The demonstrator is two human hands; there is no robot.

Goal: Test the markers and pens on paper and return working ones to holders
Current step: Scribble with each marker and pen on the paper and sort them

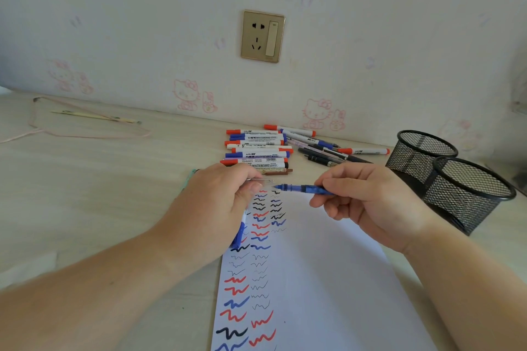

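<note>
Landmark: the paper [313, 279].

Paper lay flat on the counter [99, 194], nearest the camera, long side running away. Its left part carried three rough columns of squiggles in red, blue and black; too many to count reliably, some partly hidden. Right part blank, probably room for more tests.

Above the paper's far end, both hands worked one pen. Right hand [368, 202]: grip curled round the barrel of a blue pen [302, 188], tip bare and pointing left, held off the sheet. Left hand [216, 202]: fingers pinched on something small with a metal clip sticking out toward the tip, likely the pen's cap, mostly hidden. Looked like uncapping before a test, or recapping after; can't tell which. A blue-and-white marker [239, 232] showed under the left palm, on the paper's left edge; gripped or just lying there, can't tell.

Just beyond the paper's far edge: row of whiteboard markers [256, 151], about nine, side by side, red, blue and black caps. Likely a sorted or queued batch. Right of those, a loose heap of pens [319, 151], roughly eight, overlapping, count unsure.

Right of the paper: two black mesh holders [445, 179], upright, touching, nothing visible inside, so no working pens returned yet.

Far left of the paper: one pink cord [85, 131] and one thin stick, idle.
</note>
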